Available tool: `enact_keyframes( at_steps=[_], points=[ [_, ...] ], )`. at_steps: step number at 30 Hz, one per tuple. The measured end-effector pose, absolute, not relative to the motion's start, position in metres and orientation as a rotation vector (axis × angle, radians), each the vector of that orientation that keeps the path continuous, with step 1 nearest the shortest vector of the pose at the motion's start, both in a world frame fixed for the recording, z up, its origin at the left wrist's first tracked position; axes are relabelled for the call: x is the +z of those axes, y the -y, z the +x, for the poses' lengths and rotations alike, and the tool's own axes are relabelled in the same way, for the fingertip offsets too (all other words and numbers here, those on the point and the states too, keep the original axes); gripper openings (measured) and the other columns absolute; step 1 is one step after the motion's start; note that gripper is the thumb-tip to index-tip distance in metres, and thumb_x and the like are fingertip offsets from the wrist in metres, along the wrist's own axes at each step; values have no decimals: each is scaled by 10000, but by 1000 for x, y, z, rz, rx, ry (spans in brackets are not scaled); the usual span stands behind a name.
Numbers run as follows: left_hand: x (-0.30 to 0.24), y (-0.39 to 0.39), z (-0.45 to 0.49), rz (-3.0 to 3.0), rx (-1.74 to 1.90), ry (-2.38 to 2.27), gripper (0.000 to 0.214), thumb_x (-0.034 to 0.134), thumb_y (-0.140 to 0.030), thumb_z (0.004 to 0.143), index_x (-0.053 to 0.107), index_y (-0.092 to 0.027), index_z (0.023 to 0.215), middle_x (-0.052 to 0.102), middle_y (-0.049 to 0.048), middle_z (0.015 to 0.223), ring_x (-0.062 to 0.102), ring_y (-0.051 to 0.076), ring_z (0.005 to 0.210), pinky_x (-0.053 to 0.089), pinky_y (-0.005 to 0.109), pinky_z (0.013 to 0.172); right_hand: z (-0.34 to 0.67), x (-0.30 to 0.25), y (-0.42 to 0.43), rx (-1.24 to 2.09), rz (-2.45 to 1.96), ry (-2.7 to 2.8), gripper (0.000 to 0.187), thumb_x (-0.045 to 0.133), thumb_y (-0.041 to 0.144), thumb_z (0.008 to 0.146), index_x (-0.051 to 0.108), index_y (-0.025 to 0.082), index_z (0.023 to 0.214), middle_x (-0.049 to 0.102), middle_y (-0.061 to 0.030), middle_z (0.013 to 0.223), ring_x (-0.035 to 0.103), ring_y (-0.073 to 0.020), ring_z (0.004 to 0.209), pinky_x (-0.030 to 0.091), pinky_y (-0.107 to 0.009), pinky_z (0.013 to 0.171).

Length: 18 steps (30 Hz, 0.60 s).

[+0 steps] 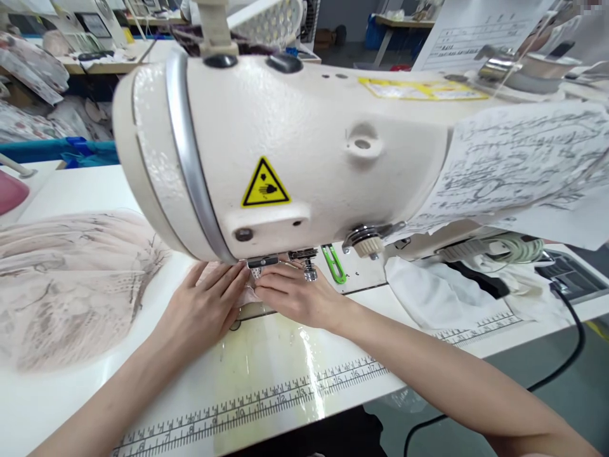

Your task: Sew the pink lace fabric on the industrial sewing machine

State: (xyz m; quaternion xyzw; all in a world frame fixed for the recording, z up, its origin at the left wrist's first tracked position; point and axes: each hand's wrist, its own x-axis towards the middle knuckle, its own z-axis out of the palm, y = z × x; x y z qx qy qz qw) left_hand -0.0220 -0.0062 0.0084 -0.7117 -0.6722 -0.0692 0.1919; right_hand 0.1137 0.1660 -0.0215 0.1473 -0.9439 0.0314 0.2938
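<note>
Two hands of mine lie close together, just apart, on a pale, lacy piece of cloth point(246, 296) under the head of the sewing machine point(309, 127). The left hand point(207, 304) spreads over the cloth from one side, and the right hand point(297, 293) bends in from the other, by the presser parts; the machine hides some of my fingertips, so I cannot tell whether they pinch the cloth or only press it down.

The white table point(181, 393) runs out toward me, glossy and yellowish in the middle, with a ruler strip point(261, 406) along its near edge. On my left lies a wide spread of blush patterned fabric point(71, 285), loosely gathered, with a pink object point(9, 192) beyond it at the edge of view. A green loop-shaped piece point(340, 274) sits just past my right hand. Farther right are a crumpled white cloth point(428, 289), a coiled pale cable point(518, 249) and a dark tray point(575, 273) set in the tabletop.

A handwritten sheet point(523, 158) hangs over the machine's arm, and a yellow warning triangle point(266, 184) faces me. Across the room, heaps of printed fabric point(33, 70) crowd the left, and another worktable point(404, 22) stands on the grey floor.
</note>
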Motion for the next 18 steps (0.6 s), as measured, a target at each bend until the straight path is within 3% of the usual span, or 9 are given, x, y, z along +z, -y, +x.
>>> enact_keyframes(
  at_steps=[7, 14, 18],
  points=[
    [5, 8, -20, -1971, -152, 1926, 403, 425, -255, 939, 540, -77, 1282, 621, 151, 1261, 641, 289, 1061, 394, 508, 994, 116, -15, -165, 13, 315, 2474, 217, 471, 21, 876, 600, 184, 815, 664, 36, 841, 566, -92, 862, 374, -208, 562],
    [8, 5, -13, -1924, -117, 1934, 420, 464, -262, 922, 539, -57, 1280, 636, 170, 1231, 652, 292, 1033, 382, 505, 1005, 119, -13, -166, -26, 228, 2537, 227, 452, 56, 896, 611, 208, 838, 665, 48, 928, 526, -73, 735, 350, -237, 569],
    [10, 3, -10, -1891, -109, 1924, 410, 469, -267, 925, 552, -46, 1261, 642, 180, 1216, 659, 286, 1013, 384, 499, 1008, 119, -7, -166, -53, 164, 2494, 229, 445, 94, 911, 602, 212, 792, 671, 68, 844, 520, -71, 659, 305, -266, 522]
  ],
)
